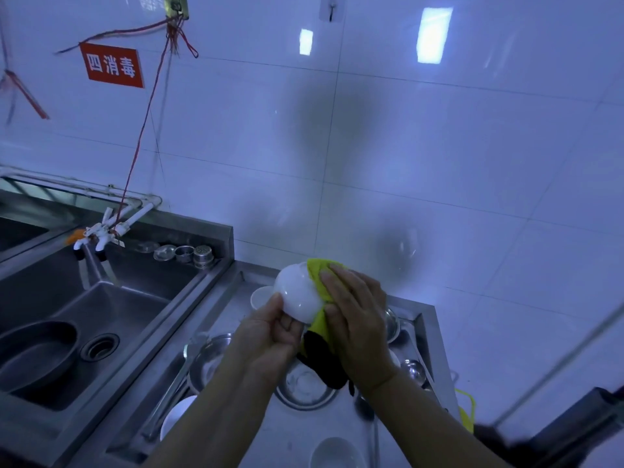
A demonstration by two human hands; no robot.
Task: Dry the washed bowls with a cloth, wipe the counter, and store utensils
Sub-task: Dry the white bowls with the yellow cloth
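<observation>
Hands: left [270, 329] grips white bowl [297, 292] | right [354, 305] presses yellow cloth [320, 268] | sign [113, 65]: 四消毒

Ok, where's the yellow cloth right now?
In the head view, the yellow cloth is centre frame, pressed by the right hand against the white bowl that the left hand holds.
</observation>
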